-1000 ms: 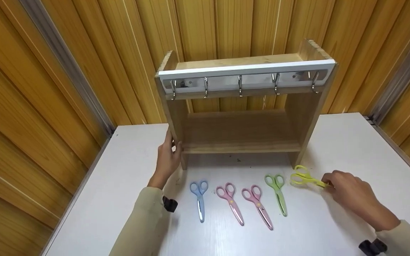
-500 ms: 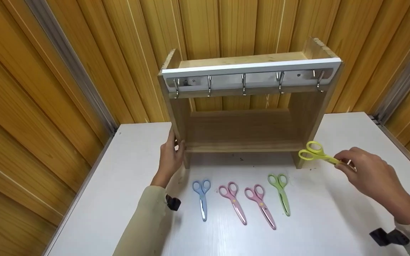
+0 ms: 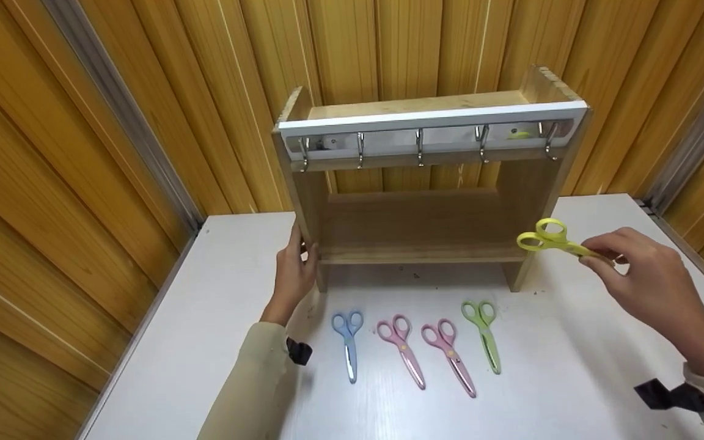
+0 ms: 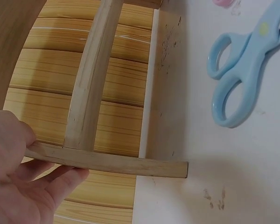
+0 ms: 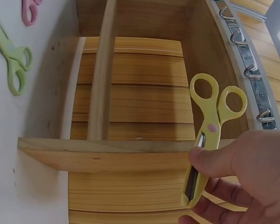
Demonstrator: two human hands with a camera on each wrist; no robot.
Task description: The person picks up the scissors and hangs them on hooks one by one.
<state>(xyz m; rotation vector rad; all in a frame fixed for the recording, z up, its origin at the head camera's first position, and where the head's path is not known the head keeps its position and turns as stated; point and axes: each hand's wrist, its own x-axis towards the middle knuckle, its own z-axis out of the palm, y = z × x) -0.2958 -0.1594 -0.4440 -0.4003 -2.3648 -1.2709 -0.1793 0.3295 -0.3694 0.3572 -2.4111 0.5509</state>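
My right hand (image 3: 651, 269) pinches a pair of yellow scissors (image 5: 211, 121) by the blade end, handle loops pointing away from the palm. The scissors are up off the table, in front of the rack's right side panel. My left hand (image 3: 293, 275) grips the left side panel of a wooden rack (image 3: 413, 253); in the left wrist view its thumb and fingers (image 4: 67, 184) lie on either side of the panel edge. Along the rack's top front runs a metal strip with several hooks (image 3: 420, 146), none bearing anything.
On the white table (image 3: 236, 366), in front of the rack, lie blue scissors (image 3: 348, 345), two pink scissors (image 3: 404, 351) and green scissors (image 3: 483, 336), loops toward the rack. A wood-look wall (image 3: 407, 49) stands close behind the rack.
My right hand has lifted the yellow scissors off the table and raised them beside the rack's right side. My left hand has kept its grip on the left panel.
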